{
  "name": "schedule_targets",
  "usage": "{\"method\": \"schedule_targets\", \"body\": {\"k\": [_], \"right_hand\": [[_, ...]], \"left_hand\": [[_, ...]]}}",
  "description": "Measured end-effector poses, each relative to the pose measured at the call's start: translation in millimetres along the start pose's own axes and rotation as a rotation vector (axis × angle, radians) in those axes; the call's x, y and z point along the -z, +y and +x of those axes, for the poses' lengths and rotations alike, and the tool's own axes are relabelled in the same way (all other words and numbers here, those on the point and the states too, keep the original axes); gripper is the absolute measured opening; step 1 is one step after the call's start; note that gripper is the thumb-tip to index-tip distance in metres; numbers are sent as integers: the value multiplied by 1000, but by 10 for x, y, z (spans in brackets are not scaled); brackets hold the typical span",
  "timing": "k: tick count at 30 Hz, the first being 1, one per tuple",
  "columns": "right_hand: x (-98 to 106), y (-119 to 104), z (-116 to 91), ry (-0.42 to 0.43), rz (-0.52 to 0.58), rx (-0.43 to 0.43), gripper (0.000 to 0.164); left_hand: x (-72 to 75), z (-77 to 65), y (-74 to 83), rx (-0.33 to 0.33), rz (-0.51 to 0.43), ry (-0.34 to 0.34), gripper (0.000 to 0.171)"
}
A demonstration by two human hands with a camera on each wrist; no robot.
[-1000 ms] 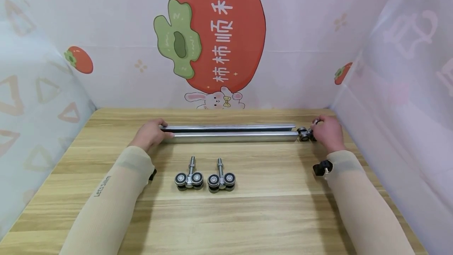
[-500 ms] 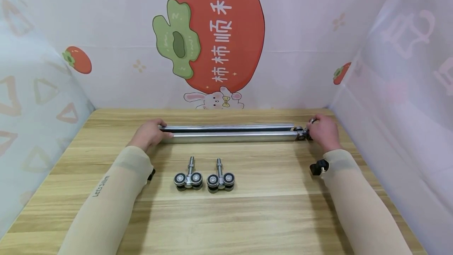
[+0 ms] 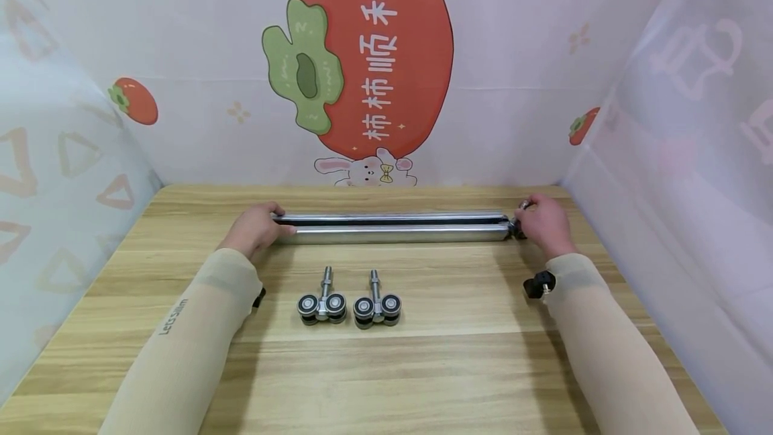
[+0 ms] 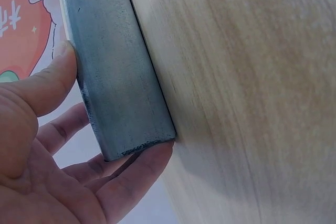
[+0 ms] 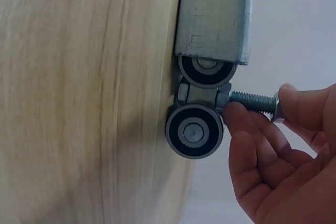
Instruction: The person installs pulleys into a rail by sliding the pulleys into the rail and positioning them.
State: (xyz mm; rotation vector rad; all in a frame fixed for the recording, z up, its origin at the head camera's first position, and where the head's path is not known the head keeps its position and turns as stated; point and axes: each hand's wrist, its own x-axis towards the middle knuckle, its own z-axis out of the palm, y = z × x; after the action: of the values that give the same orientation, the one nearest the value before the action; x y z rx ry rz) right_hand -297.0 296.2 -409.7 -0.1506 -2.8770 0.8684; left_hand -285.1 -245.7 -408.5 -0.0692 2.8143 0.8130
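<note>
A metal channel track [image 3: 392,236] lies along the back of the wooden table, its slot facing up. My left hand [image 3: 250,227] holds its left end; in the left wrist view the thumb is on one edge and the fingers are about the end. At the opposite end, my right hand [image 3: 546,223] pinches the upright threaded bolt [image 5: 254,101] of a roller trolley [image 5: 194,132]. One pair of its wheels sits partly inside the track's mouth, while the nearer wheel is outside. Two more roller trolleys, the left one [image 3: 323,307] and the right one [image 3: 377,309], lie in front of the track.
The wooden table [image 3: 386,388] reaches back to a printed cloth wall [image 3: 205,139]. Similar cloth hangs along both sides, and the right side cloth [image 3: 676,173] stands close to the right arm.
My right hand has moved left with the roller trolley, whose leading wheels have entered the track's right end. The left hand and the two loose trolleys stay where they were.
</note>
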Motion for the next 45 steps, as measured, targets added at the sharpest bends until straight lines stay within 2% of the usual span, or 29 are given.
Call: {"method": "schedule_targets", "body": {"k": [7,15,23,29,38,45], "right_hand": [[-49,-158,-29,-55,38,7,18],[-101,-270,-18,-57,-36,63,15],[-148,-348,-12,-67,-53,86,14],[-301,-595,-28,-126,-54,101,16],[-614,-1006,-72,-99,-64,182,12],[-803,-1328,-112,-135,-41,154,11]], "left_hand": [[-12,8,17,10,-8,3,60],[-12,-2,33,10,9,3,60],[-3,-14,37,5,3,1,60],[5,-10,12,-5,14,6,62],[-7,-16,5,-5,1,18,60],[5,-27,15,-1,-1,12,61]]}}
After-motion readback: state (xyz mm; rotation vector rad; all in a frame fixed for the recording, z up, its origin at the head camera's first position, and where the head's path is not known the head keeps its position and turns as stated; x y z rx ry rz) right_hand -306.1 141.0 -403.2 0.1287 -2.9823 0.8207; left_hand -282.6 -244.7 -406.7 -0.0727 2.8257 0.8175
